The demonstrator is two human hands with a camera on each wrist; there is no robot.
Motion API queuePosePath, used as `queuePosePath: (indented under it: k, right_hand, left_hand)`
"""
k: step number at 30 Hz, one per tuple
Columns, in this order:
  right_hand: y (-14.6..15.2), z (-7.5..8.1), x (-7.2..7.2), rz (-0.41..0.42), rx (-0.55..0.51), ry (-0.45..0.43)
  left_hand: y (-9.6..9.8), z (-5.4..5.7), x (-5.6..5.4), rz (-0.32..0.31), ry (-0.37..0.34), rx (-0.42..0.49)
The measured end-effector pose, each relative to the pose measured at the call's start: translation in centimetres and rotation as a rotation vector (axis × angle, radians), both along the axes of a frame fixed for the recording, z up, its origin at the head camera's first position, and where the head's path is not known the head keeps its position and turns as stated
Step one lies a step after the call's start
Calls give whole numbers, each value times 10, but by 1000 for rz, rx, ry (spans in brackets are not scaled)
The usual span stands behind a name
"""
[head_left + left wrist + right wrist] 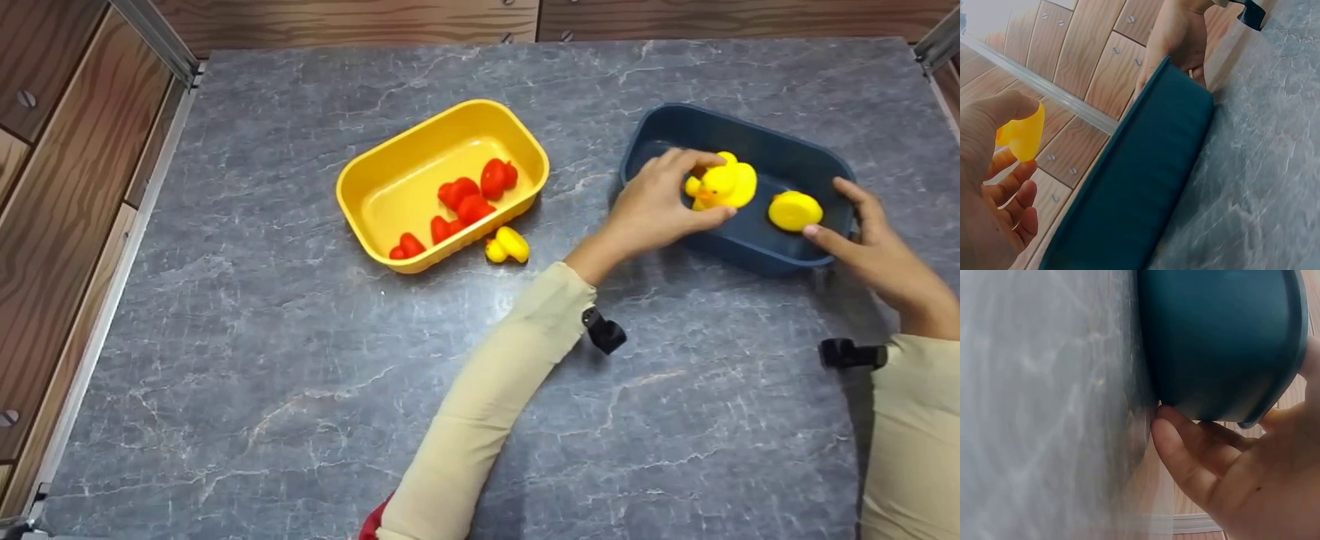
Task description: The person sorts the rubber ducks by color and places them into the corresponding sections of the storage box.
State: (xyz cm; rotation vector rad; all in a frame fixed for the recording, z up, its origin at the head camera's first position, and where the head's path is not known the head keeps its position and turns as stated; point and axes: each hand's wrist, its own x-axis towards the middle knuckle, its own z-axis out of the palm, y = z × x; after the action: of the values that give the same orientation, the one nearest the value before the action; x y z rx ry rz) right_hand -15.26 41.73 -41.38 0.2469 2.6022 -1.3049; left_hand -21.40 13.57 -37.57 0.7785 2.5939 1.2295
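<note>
My left hand [660,196] pinches a yellow rubber duck [736,184] between thumb and fingers above the dark blue container [757,133]. The left wrist view shows this duck [1028,134] higher than the container's rim. More yellow, apparently another duck, shows behind it, partly hidden. Inside the container, a yellow duck [795,211] lies with its flat base facing up. My right hand [889,259] grips the container's right end, thumb over the rim near that duck. In the right wrist view, its fingers [1188,464] touch the container's outer wall.
Left of the blue container stands a yellow container [405,176] with several small red ducks [474,208] inside. A yellow duck [508,245] lies on the grey marbled table [300,420], against the yellow container's near side. Wood-patterned panels [90,172] border the table.
</note>
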Motion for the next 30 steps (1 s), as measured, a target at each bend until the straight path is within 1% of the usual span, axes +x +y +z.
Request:
queuePosePath:
  k: [5, 10, 15, 21, 25, 30]
  right_hand:
    - [0, 0, 1, -2, 1, 3]
    - [0, 0, 1, -3, 10, 13]
    - [0, 0, 0, 17, 0, 33]
    - [1, 1, 1, 23, -9, 38]
    - [1, 2, 1, 15, 0, 27]
    - [1, 2, 1, 9, 4, 3]
  left_hand:
    - [11, -3, 1, 4, 36, -58]
    - [19, -5, 0, 17, 48, -120]
    - [24, -6, -1, 17, 41, -181]
    - [25, -5, -5, 4, 65, -281]
    - [24, -5, -6, 1, 72, -286]
    - [19, -5, -5, -37, 62, -241]
